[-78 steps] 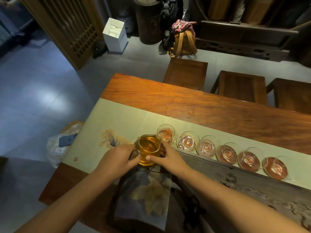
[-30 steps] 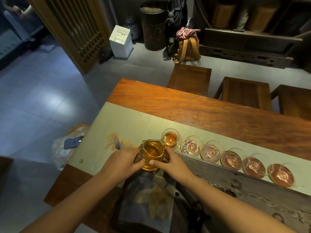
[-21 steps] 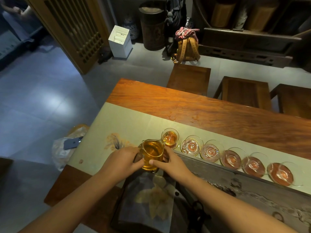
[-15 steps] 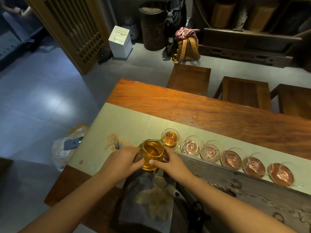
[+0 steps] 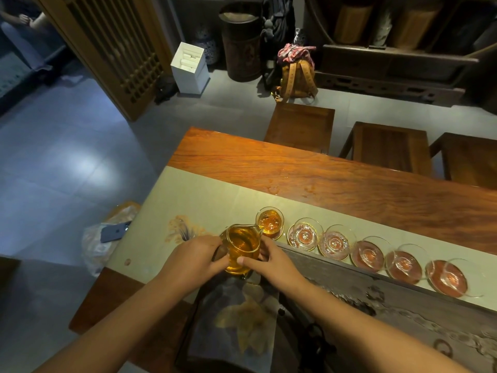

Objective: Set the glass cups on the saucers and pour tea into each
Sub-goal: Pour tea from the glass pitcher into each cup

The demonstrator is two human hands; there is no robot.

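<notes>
A clear glass pitcher (image 5: pixel 243 247) of amber tea is clasped between the left hand (image 5: pixel 195 258) and the right hand (image 5: pixel 271 263), each grip closed on its rounded wall. Its spout is tipped toward the first cup (image 5: pixel 269 221), which holds amber tea. Five more round glass cups sit empty on reddish saucers (image 5: pixel 447 278), lined along a pale cloth runner (image 5: pixel 204 200) on the polished wooden desk (image 5: pixel 322 173).
</notes>
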